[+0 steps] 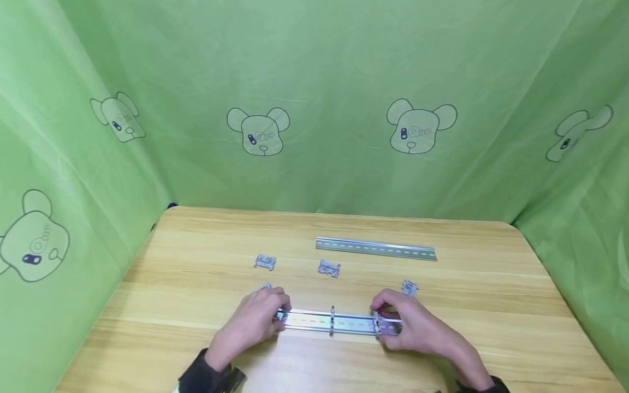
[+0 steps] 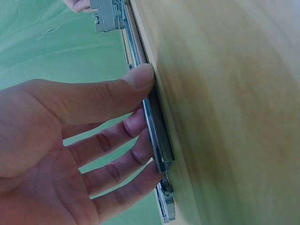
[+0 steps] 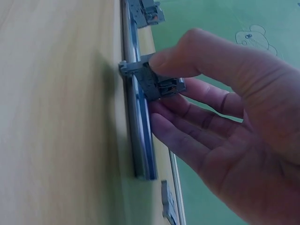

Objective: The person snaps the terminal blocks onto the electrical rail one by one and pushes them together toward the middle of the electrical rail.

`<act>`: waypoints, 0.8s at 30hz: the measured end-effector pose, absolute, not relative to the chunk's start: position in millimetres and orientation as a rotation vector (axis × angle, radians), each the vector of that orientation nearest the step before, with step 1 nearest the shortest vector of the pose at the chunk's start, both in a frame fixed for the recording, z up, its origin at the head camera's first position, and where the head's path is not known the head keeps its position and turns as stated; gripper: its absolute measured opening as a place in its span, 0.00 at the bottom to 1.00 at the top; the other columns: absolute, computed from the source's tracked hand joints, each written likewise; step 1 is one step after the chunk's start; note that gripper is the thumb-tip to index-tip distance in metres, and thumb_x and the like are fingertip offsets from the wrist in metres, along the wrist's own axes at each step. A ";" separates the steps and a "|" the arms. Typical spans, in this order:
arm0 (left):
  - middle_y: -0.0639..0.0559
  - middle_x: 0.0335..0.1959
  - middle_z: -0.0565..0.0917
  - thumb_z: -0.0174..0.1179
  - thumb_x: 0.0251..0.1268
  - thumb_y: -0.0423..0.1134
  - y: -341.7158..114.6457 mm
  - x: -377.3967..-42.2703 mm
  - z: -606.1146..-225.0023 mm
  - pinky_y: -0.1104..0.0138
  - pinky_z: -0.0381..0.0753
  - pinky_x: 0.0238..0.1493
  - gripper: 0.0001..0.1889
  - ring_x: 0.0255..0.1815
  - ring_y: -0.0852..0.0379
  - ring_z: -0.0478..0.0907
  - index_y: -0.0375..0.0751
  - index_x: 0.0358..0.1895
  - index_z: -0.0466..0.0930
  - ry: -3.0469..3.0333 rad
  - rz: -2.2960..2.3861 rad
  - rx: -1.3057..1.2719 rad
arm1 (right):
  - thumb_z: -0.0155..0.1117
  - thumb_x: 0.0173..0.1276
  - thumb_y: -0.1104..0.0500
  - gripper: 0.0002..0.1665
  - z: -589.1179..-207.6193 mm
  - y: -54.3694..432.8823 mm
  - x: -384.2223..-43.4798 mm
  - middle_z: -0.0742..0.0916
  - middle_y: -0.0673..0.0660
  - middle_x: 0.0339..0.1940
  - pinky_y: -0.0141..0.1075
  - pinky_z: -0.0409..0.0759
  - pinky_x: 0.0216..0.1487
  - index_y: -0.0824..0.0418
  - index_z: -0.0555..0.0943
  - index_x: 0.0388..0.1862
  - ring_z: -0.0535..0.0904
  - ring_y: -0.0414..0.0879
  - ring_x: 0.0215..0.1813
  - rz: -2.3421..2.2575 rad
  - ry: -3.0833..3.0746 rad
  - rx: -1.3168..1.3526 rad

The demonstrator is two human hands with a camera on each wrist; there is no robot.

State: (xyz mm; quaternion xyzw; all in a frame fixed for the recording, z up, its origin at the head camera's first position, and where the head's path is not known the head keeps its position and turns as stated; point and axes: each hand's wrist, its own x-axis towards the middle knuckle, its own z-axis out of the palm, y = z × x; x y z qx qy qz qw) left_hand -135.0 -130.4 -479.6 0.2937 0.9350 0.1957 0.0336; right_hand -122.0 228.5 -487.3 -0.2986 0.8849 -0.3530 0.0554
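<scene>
The slotted silver metal rail (image 1: 308,321) lies between the left hand (image 1: 255,317), pinching its end, and the right hand (image 1: 416,326), pinching a flat grey plastic block (image 3: 151,84) that uneven pressure could skew.

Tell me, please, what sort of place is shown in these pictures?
It looks like a screened-off work booth, perhaps for small assembly. Green printed fabric hangs on three sides of a wood-grain table, and at its near side is a slotted metal rail bearing small grey parts.
</scene>
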 end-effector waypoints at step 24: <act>0.57 0.33 0.83 0.81 0.44 0.34 -130.8 -134.5 -478.1 0.70 0.80 0.35 0.16 0.32 0.61 0.76 0.44 0.37 0.85 2.876 0.622 0.922 | 0.81 0.47 0.62 0.31 -493.7 185.2 -128.8 0.85 0.48 0.48 0.39 0.84 0.53 0.56 0.79 0.51 0.82 0.42 0.50 -1.135 2.646 -0.930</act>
